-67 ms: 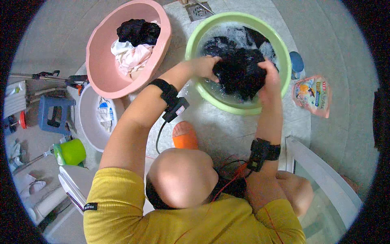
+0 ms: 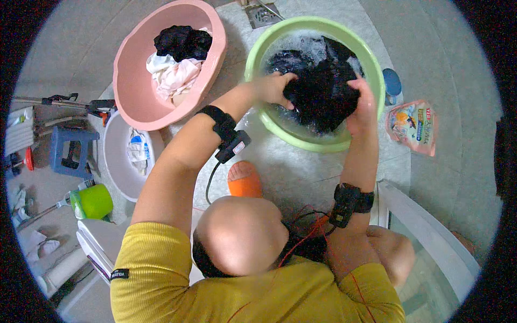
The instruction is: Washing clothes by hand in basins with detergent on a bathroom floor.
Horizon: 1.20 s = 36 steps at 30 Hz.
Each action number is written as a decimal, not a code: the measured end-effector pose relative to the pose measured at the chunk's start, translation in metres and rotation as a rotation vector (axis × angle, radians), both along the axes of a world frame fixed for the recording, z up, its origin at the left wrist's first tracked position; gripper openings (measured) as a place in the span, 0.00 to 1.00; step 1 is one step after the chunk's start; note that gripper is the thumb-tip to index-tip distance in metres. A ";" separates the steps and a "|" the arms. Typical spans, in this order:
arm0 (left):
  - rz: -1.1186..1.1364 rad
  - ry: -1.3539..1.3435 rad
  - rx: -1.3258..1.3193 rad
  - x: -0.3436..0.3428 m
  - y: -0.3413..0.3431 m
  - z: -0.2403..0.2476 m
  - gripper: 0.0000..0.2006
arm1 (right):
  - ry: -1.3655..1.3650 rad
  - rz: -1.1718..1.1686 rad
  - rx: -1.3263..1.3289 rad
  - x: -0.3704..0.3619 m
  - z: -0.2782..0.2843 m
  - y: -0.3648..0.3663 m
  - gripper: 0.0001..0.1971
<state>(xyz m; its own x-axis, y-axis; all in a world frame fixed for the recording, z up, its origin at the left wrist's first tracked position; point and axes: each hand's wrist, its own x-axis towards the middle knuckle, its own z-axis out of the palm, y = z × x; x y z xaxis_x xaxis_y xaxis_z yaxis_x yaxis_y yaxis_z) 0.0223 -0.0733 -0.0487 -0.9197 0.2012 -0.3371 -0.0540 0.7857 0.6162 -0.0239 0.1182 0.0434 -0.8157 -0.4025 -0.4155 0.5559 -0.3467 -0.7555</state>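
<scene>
Soaked black cloth (image 2: pixel 326 97), whose garment kind I cannot make out, lies bunched in sudsy water inside a round light-green basin (image 2: pixel 299 141). My left hand (image 2: pixel 277 90) reaches over the basin's left rim, its thumb and fingers curled on the cloth's left edge. On the opposite side, my right hand (image 2: pixel 364 105) grips the cloth's right edge with its fingertips, the wrist just above the near rim. Part of each hand's grip is hidden by the dark cloth. White foam floats along the far side of the water.
A pink basin (image 2: pixel 129 81) with black, white and pale pink clothes stands at the left. Below it sits a white basin (image 2: pixel 116 161) holding a packet. Right of the green basin are a blue cup (image 2: pixel 392 83) and a detergent pouch (image 2: pixel 413 128). A floor drain (image 2: pixel 263 16) lies beyond.
My right hand has shifted slightly to the right, and the black cloth between my hands looks wider and flatter. My left hand has barely moved.
</scene>
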 end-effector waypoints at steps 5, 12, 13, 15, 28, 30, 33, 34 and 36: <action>0.080 0.447 0.079 -0.007 0.027 0.016 0.29 | -0.048 -0.161 -0.188 0.000 0.041 0.008 0.15; 0.286 -0.114 0.739 -0.024 0.013 0.025 0.15 | -0.088 -0.246 -0.321 -0.016 0.043 0.042 0.16; 0.263 0.003 0.674 -0.024 0.004 0.027 0.16 | -0.059 -0.187 -0.358 -0.015 0.045 0.042 0.17; 0.195 0.087 0.582 -0.027 -0.001 0.029 0.27 | -0.032 -0.130 -0.398 -0.011 0.047 0.037 0.19; 0.312 -0.071 0.714 -0.006 -0.026 0.061 0.23 | 0.204 -0.083 -0.094 -0.017 0.034 0.036 0.24; 0.399 0.007 0.805 -0.006 -0.043 0.068 0.21 | 0.150 -0.127 -0.116 -0.016 0.022 0.032 0.23; 0.474 0.073 0.830 -0.005 -0.046 0.101 0.13 | 0.137 -0.159 -0.101 -0.019 0.012 0.029 0.22; 0.481 0.097 0.839 -0.006 -0.047 0.102 0.12 | 0.178 -0.144 -0.082 -0.018 0.016 0.027 0.22; 0.443 0.161 0.769 -0.010 -0.052 0.103 0.11 | 0.220 -0.130 -0.065 -0.019 0.016 0.025 0.22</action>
<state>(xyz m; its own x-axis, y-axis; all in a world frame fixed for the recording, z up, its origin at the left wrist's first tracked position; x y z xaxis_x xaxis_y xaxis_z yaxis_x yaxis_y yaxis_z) 0.0123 -0.1249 0.0539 -0.9910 -0.0661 -0.1162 -0.1214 0.0814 0.9893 -0.0425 0.1428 0.0596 -0.9301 -0.3089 -0.1987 0.3282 -0.4565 -0.8270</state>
